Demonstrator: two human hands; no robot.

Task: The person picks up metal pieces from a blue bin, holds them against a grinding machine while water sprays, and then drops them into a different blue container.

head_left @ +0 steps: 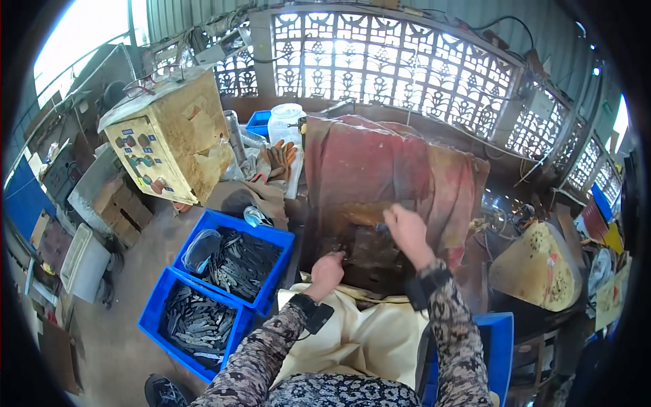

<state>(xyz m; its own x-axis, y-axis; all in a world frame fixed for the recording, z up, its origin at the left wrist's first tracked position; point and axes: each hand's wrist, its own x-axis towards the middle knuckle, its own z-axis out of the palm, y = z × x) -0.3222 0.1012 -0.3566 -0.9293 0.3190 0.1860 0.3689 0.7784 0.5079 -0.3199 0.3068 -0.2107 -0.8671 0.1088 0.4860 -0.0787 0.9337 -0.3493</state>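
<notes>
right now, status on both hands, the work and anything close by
Left hand low at dark recess, grip unclear. Right hand higher, curled, hold unclear. Red cloth draped beyond. Blue bins of dark strips left.

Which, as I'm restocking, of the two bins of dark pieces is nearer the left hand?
The upper bin, a transparent item atop its pieces; the lower bin, nearer the shoe, is farther from that hand.

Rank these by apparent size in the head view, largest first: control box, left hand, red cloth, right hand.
1. Red cloth
2. Control box
3. Left hand and right hand: too alike to rank surely.
</notes>
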